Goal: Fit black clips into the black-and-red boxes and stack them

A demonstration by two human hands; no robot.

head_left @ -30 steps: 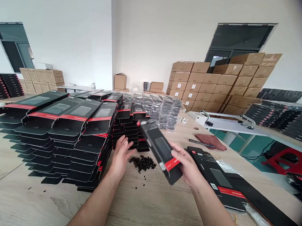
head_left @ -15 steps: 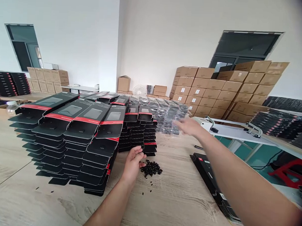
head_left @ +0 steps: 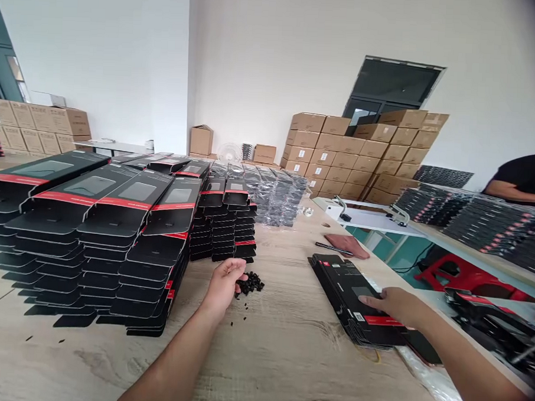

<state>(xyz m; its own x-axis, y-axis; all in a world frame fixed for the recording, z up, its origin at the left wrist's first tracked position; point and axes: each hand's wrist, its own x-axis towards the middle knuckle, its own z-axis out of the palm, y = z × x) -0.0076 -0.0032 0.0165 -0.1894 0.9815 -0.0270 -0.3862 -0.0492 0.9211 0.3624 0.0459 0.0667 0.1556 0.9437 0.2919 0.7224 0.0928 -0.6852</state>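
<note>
On the pale wooden desk (head_left: 287, 355), the left hand (head_left: 223, 283) lay with its wrist down beside a heap of small black pieces (head_left: 250, 283). Its fingers were curled inward with their tips at the near edge of the heap. Whether they were pinching a piece could not be told. A few loose pieces were scattered on the wood just in front of the heap.

To the right, the right hand (head_left: 393, 303) rested palm down on a low stack of black sleeves (head_left: 341, 283). Its fingers were stretched out flat and slightly spread over the red stripe of the top one, gripping nothing. That stack lay near the desk's right edge, well apart from the heap.

Just behind the stack lay a dark pen (head_left: 331, 248) and a maroon pouch (head_left: 349, 246). Left of the left hand rose the tall piles of flattened black cartons (head_left: 115, 229) with red bands. Behind these stood the clear-wrapped bundles (head_left: 276, 195).

Off the desk's right side stood a red stool (head_left: 457, 272). Against the far wall stood stacked brown boxes (head_left: 362, 154). At the far right edge, another person's black sleeve (head_left: 528, 173) showed.
</note>
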